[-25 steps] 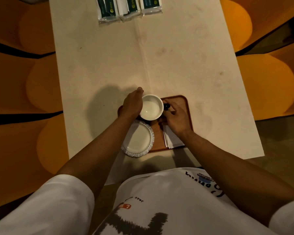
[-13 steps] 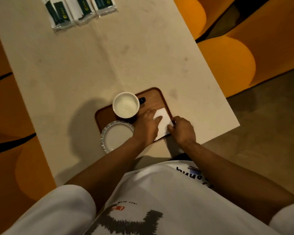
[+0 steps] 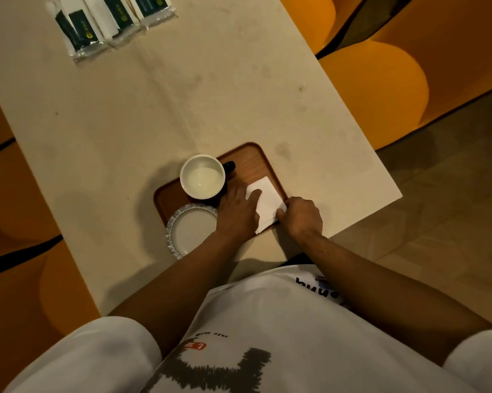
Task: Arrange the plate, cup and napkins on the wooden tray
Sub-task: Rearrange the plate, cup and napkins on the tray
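Note:
A brown wooden tray (image 3: pixel 250 157) lies near the table's front edge. On it stands a cup (image 3: pixel 202 177), white inside, with a dark handle pointing right. A white plate (image 3: pixel 189 231) with a frilled rim sits at the tray's front left and overhangs its edge. A stack of white napkins (image 3: pixel 267 198) lies on the tray's right side. My left hand (image 3: pixel 237 214) rests flat on the napkins' left part, fingers spread. My right hand (image 3: pixel 301 217) pinches the stack's front right corner at the tray's rim.
Several packets (image 3: pixel 108 21) with green labels lie at the far left of the beige table (image 3: pixel 154 95). Orange rounded seats (image 3: pixel 381 89) flank the table on both sides. The table's front right corner is close to my right hand.
A second ago both hands were around the cup. They have come to the napkins at the tray's right, where they stay. The view has swung to the right.

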`<act>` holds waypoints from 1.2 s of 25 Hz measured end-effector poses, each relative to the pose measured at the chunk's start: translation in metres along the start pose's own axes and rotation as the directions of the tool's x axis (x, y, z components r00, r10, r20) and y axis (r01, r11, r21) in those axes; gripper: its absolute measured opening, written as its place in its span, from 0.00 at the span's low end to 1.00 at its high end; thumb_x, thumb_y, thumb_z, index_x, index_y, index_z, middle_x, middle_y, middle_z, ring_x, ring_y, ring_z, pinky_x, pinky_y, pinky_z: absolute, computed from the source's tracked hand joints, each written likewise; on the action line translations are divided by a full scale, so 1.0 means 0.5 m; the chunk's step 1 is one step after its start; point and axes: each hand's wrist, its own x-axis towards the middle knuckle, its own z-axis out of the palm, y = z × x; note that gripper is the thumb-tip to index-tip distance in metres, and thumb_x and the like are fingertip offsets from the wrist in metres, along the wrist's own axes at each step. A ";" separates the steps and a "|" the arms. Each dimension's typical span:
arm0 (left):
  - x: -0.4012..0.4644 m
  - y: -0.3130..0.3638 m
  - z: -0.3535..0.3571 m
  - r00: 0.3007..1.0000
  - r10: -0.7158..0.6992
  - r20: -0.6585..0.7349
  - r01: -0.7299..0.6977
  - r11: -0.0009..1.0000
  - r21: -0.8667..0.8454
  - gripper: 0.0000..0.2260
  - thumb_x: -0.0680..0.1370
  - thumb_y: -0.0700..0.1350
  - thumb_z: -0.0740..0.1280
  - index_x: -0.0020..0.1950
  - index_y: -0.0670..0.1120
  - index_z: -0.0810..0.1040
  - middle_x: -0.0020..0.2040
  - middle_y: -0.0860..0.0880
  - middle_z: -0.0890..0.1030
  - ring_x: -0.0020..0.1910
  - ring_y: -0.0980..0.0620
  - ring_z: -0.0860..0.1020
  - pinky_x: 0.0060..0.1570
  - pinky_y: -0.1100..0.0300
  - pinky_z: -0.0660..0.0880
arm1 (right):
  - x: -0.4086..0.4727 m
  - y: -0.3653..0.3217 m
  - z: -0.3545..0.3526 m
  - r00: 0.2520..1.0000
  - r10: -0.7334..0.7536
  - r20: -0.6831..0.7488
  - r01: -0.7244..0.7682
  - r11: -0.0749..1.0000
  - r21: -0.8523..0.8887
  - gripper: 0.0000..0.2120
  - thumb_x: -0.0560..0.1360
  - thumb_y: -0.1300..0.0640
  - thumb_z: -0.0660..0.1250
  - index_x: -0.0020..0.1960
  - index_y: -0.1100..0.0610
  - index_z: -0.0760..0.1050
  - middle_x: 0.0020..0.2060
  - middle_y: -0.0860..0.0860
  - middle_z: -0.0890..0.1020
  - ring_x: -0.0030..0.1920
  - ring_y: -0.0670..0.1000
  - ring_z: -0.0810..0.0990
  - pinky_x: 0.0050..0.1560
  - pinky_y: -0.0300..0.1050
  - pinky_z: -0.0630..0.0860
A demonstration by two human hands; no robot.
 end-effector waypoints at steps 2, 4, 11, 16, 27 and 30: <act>-0.007 0.002 0.004 0.999 -0.034 -0.007 0.034 0.999 -0.029 0.25 0.78 0.47 0.65 0.74 0.49 0.65 0.73 0.40 0.68 0.71 0.39 0.67 0.66 0.47 0.68 | 0.009 -0.003 -0.003 0.999 0.008 0.033 -0.009 0.999 0.036 0.13 0.75 0.50 0.69 0.54 0.58 0.80 0.49 0.56 0.85 0.45 0.57 0.82 0.45 0.48 0.80; -0.012 0.006 0.007 0.997 -0.077 -0.013 0.076 0.995 -0.072 0.25 0.78 0.48 0.65 0.74 0.49 0.64 0.72 0.40 0.68 0.70 0.39 0.67 0.66 0.46 0.68 | 0.021 -0.007 -0.011 0.998 -0.002 0.061 -0.003 0.997 0.077 0.13 0.73 0.50 0.70 0.54 0.57 0.80 0.50 0.56 0.85 0.45 0.57 0.82 0.46 0.48 0.80; -0.025 0.009 0.018 0.980 -0.195 -0.046 0.185 0.969 -0.163 0.25 0.81 0.51 0.64 0.76 0.47 0.62 0.74 0.39 0.66 0.68 0.41 0.69 0.66 0.49 0.70 | 0.084 -0.040 -0.043 0.997 -0.082 0.015 0.080 0.993 0.087 0.09 0.72 0.52 0.70 0.51 0.53 0.80 0.48 0.54 0.85 0.40 0.52 0.78 0.42 0.42 0.73; -0.040 0.006 0.025 0.971 -0.232 -0.057 0.218 0.957 -0.189 0.25 0.81 0.54 0.62 0.75 0.46 0.63 0.74 0.38 0.66 0.66 0.41 0.70 0.65 0.49 0.70 | 0.111 -0.051 -0.043 0.984 -0.168 0.065 0.162 0.983 0.092 0.05 0.74 0.54 0.69 0.49 0.52 0.80 0.46 0.53 0.85 0.42 0.52 0.79 0.46 0.46 0.78; -0.049 0.009 0.026 0.969 -0.231 -0.093 0.218 0.967 -0.134 0.24 0.82 0.55 0.61 0.75 0.46 0.65 0.74 0.39 0.68 0.71 0.41 0.68 0.69 0.48 0.68 | 0.093 -0.036 -0.050 0.902 -0.432 -0.002 0.432 0.901 -0.029 0.16 0.76 0.55 0.68 0.64 0.51 0.75 0.58 0.56 0.77 0.56 0.57 0.76 0.55 0.49 0.76; -0.057 0.005 0.027 0.982 -0.152 -0.114 0.143 0.986 -0.091 0.25 0.83 0.53 0.59 0.77 0.44 0.64 0.78 0.39 0.65 0.77 0.41 0.63 0.76 0.46 0.62 | 0.073 -0.031 -0.057 0.699 -0.710 0.086 0.702 0.658 -0.271 0.23 0.73 0.57 0.72 0.67 0.55 0.74 0.63 0.59 0.75 0.59 0.61 0.73 0.56 0.53 0.76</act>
